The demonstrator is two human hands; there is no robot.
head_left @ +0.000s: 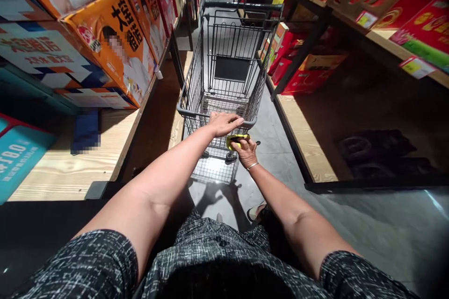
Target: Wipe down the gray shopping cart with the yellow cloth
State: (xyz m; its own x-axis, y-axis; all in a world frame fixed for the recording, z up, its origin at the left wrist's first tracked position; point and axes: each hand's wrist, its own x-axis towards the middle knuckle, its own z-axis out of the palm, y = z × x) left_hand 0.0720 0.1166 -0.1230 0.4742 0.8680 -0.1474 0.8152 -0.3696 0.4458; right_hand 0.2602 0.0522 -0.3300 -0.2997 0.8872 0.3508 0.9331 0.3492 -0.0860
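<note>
A dark wire shopping cart (232,69) stands in the aisle before me, its basket bare inside. My left hand (226,124) lies over the cart's near grey rim, fingers stretched out to the right along it. Just below that rim, my right hand (247,150) is closed on a round yellow and black object (238,140); its exact kind does not show, as the fingers partly cover it. A thin bracelet circles the right wrist.
Shelves line both sides. Orange printed cartons (117,42) are stacked on the left, above a wooden shelf board (70,175). Red gift boxes (308,77) and a low wooden shelf (305,142) are on the right. Grey floor (280,168) runs between; my shoe (255,212) shows below.
</note>
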